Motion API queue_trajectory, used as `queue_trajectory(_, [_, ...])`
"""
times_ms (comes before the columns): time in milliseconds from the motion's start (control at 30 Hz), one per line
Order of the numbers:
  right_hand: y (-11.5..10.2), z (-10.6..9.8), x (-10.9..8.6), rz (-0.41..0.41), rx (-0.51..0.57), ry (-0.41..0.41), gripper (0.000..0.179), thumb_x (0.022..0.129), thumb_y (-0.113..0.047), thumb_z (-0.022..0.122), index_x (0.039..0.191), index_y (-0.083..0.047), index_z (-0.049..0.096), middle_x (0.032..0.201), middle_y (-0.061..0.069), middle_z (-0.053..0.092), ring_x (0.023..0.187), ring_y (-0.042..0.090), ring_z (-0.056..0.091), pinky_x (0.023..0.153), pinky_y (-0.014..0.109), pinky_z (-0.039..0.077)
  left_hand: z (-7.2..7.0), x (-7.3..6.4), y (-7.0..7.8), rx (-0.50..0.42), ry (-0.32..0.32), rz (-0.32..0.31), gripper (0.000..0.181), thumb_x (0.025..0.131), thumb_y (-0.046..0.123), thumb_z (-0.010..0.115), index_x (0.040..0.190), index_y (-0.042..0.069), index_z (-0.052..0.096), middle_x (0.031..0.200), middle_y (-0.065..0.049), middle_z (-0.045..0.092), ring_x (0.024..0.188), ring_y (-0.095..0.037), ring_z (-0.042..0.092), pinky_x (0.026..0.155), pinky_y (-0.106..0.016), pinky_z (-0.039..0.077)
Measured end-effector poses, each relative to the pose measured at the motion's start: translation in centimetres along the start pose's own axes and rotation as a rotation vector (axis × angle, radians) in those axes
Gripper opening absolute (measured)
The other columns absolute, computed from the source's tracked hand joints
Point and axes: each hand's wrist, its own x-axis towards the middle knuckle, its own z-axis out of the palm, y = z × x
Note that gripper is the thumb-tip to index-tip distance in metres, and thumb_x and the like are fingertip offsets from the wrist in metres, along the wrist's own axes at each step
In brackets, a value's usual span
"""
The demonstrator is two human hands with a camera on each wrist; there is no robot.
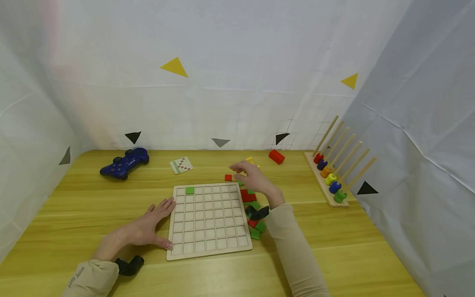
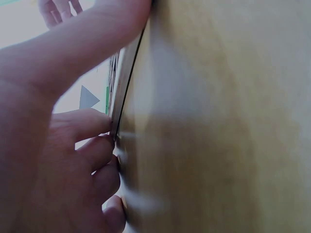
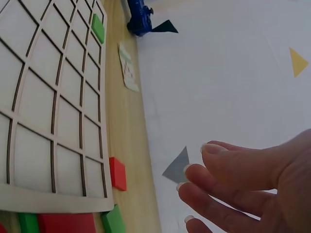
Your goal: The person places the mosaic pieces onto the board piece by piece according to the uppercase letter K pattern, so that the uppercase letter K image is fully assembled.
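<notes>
Left grip (image 1: 150, 227) touching gridded board (image 1: 209, 225), tiles (image 1: 248, 196) below right grip (image 1: 254, 177)

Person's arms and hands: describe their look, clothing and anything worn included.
The left hand and right hand are ungloved. The left sleeve and right sleeve are long and beige; dark lettering marks the left one. A black, angular left wrist device and a black right wrist device also show.

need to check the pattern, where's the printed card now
In the head view, the printed card lies left of centre on the table, beyond the far-left corner of the board, right of the blue controller.
</notes>
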Motion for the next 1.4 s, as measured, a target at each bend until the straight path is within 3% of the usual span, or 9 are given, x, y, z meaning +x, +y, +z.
queue_trajectory(467, [2.9, 0.2, -0.2, 0.19, -0.018, -0.093, 0.036, 0.1, -0.005, 0.057, 0.136, 0.001, 0.057, 0.138, 0.019, 0.057, 0.127, 0.038, 0.053, 0.104, 0.05, 0.048, 0.0, 0.0, -0.1, -0.004, -0.007, -0.011, 0.124, 0.072, 0.05, 0.085, 0.157, -0.006, 0.015, 0.166, -0.025, 0.001, 0.151, -0.048, -0.003, 0.117, -0.069, -0.004])
queue_trajectory(633, [3.6, 0.4, -0.1, 0.219, -0.045, -0.123, 0.037, 0.098, -0.003, 0.061, 0.134, 0.001, 0.06, 0.136, 0.019, 0.059, 0.126, 0.038, 0.055, 0.1, 0.047, 0.052, 0.0, 0.0, -0.1, 0.0, -0.004, -0.008, 0.124, 0.072, 0.051, 0.085, 0.157, -0.006, 0.015, 0.166, -0.025, 0.001, 0.151, -0.048, -0.002, 0.117, -0.069, -0.004])
queue_trajectory(933, [3.9, 0.5, 0.0, 0.25, -0.106, -0.104, 0.034, 0.095, -0.001, 0.064, 0.129, 0.004, 0.063, 0.122, 0.019, 0.065, 0.11, 0.032, 0.062, 0.092, 0.042, 0.056, 0.0, 0.0, -0.1, 0.003, -0.001, -0.008, 0.124, 0.072, 0.051, 0.085, 0.157, -0.006, 0.017, 0.165, -0.026, 0.002, 0.151, -0.048, -0.001, 0.117, -0.069, -0.003])
queue_trajectory(1400, [4.7, 0.8, 0.2, 0.335, -0.072, -0.059, 0.026, 0.091, -0.008, 0.073, 0.115, 0.001, 0.068, 0.112, 0.016, 0.067, 0.101, 0.027, 0.063, 0.09, 0.04, 0.055, -0.2, -0.1, 0.4, -0.015, -0.001, 0.003, 0.122, 0.072, 0.048, 0.086, 0.157, -0.007, 0.016, 0.165, -0.027, 0.002, 0.15, -0.05, -0.001, 0.116, -0.07, -0.002])
